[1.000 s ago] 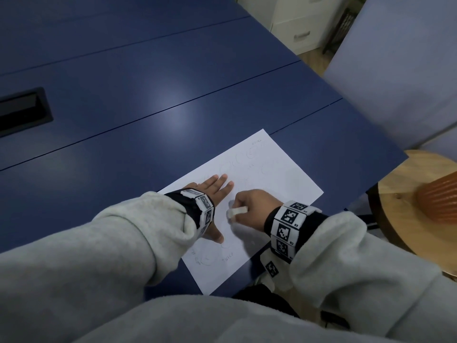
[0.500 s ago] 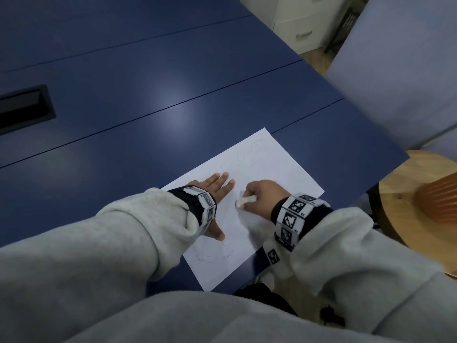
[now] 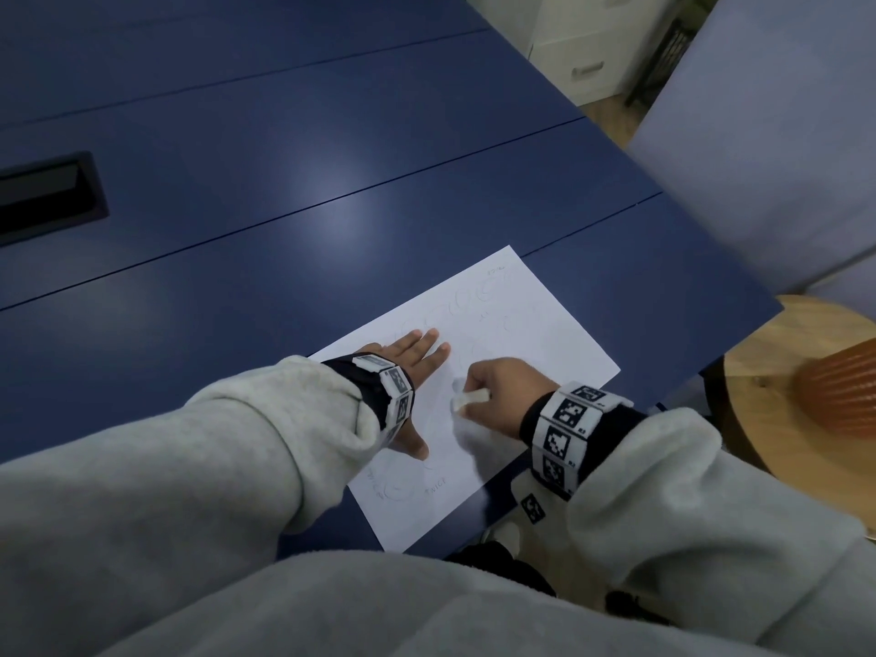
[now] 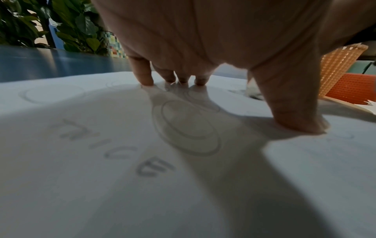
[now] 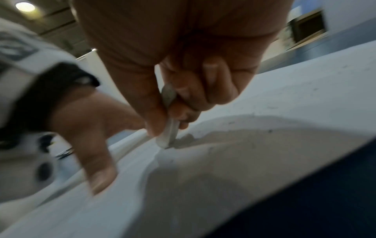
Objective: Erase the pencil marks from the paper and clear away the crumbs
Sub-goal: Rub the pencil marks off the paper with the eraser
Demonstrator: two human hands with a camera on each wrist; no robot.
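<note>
A white sheet of paper (image 3: pixel 535 334) with faint pencil circles and words lies askew near the blue table's front edge. My left hand (image 3: pixel 417 367) lies flat on its left half, with the fingers (image 4: pixel 142 74) and thumb pressing the paper (image 4: pixel 81 177) down. My right hand (image 3: pixel 502 395) pinches a white eraser (image 3: pixel 469 399) and holds its tip on the sheet just right of the left hand. In the right wrist view the eraser (image 5: pixel 168 128) touches the paper (image 5: pixel 305 96), and dark crumbs (image 5: pixel 270 130) dot the sheet nearby.
The blue table (image 3: pixel 284 182) stretches away with a black recessed slot (image 3: pixel 42 196) at far left. Off the table's right edge stands a round wooden stool (image 3: pixel 777 400) bearing an orange ribbed object (image 3: pixel 844 391). An orange mesh basket (image 4: pixel 346 83) shows beyond the paper.
My right hand has rubbed the eraser back and forth, first away up the sheet, then back toward the left hand. The left hand has stayed pressed in place.
</note>
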